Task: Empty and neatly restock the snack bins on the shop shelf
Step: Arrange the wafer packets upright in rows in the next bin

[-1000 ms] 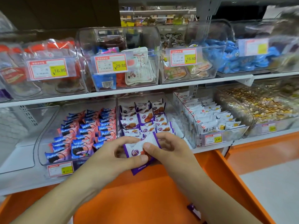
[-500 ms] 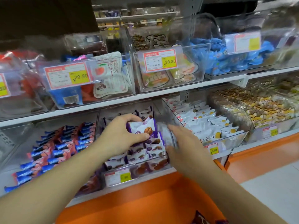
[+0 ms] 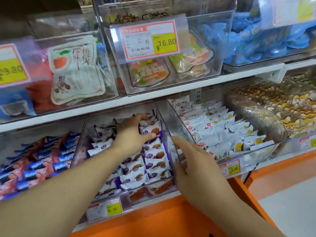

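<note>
While the left hand pinches a purple-and-white waffle packet in the clear middle bin, the right hand, fingers relaxed, touches its sidewall beside white packets.

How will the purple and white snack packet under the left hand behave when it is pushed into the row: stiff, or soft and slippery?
The snack packet looks like a glossy sealed wrapper, so it probably slides easily and feels light. Its puffed shape suggests it may crumple under the left hand. Packed neighbours in the clear bin should keep it upright.
</note>
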